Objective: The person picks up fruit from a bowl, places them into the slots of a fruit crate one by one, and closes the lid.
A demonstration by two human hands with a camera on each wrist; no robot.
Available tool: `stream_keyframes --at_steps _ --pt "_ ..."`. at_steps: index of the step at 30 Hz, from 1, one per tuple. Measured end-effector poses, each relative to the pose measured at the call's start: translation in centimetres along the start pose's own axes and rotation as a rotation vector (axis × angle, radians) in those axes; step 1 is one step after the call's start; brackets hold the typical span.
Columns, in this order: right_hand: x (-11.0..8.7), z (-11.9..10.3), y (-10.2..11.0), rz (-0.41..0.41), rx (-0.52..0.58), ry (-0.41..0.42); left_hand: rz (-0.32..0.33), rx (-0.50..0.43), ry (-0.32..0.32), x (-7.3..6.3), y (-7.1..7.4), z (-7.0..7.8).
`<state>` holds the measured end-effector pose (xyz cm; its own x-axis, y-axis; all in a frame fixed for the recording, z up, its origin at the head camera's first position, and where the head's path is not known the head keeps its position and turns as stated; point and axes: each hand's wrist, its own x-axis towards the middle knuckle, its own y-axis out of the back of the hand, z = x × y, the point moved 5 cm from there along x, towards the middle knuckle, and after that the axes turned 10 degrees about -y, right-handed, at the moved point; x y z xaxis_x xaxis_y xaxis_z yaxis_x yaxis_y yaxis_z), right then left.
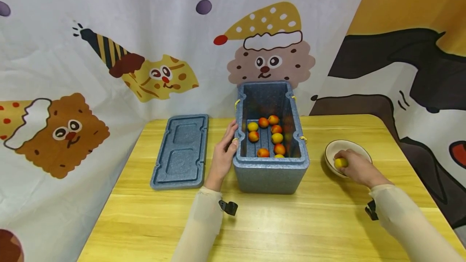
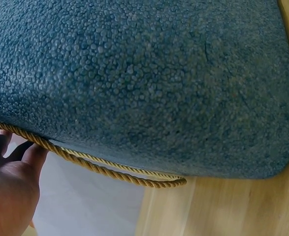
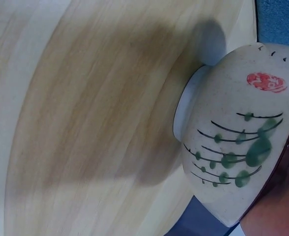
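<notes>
A blue-grey foam box [image 1: 271,177] stands uncovered on the table, with several small red-and-yellow fruits [image 1: 263,122] on its floor. My left hand [image 1: 223,153] rests along the box's left wall, its thumb near the rim. In the left wrist view, that hand [image 2: 16,189] is beside the box's yellow rope [image 2: 119,173]. To the right of the box is a cream bowl [image 1: 333,148], with green plant marks on its outside in the right wrist view. Over the bowl, my right hand [image 1: 354,167] pinches a small yellow fruit [image 1: 340,163]; its fingers are largely hidden in the right wrist view.
The matching foam lid [image 1: 181,153] lies flat at the left of the box. All of these stand on a light wooden table [image 1: 269,229]. Behind it hangs a white cloth [image 1: 153,19] printed with cartoon figures, close to the box's far end.
</notes>
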<state>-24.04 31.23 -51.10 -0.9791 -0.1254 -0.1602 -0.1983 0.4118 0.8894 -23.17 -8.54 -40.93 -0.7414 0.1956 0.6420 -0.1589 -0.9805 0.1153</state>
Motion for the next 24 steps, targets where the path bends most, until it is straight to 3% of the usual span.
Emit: stream_keyframes --at_steps 6,10,16,24 --pt "0.3 -0.4 0.4 -0.005 0.02 0.037 0.009 0.0 0.03 0.0 0.0 0.0" --pt "0.3 -1.2 1.8 0.03 0.042 0.057 -0.004 0.024 0.047 0.1 0.0 0.2" --pt "0.2 -4.3 5.9 0.084 0.117 0.037 -0.022 0.028 0.051 0.1 -0.2 0.3" --pt "0.8 -10.0 11.4 0.198 0.21 0.115 -0.006 0.004 0.053 0.0 -0.2 0.2"
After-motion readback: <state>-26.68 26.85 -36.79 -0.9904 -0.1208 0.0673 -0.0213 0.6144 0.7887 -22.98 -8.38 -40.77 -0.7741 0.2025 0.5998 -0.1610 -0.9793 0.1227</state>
